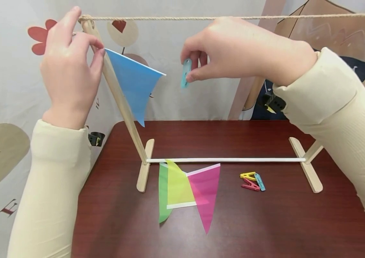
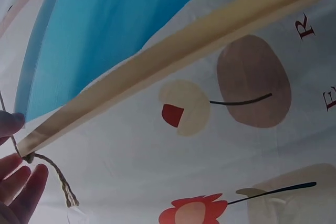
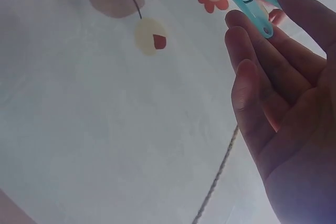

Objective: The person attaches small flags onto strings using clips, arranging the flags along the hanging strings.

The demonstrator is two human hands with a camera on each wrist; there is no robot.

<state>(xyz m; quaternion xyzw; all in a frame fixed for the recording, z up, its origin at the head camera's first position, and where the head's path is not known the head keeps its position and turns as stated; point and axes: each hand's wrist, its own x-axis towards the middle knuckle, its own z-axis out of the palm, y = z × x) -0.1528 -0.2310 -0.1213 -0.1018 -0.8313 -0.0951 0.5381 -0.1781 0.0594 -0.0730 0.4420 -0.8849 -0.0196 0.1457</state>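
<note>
Up at the left goes the left hand, raised beside the top of the wooden post, thumb and a finger clamped on one corner of the blue flag, whose white edge slopes down to the right while its long body drops to a tip pointing at the table. And here's the right hand, arm stretched in from the right with the rope behind it, thumb and fingers pinching a light-blue peg in mid-air, right of the flag, its long axis nearly upright.
</note>
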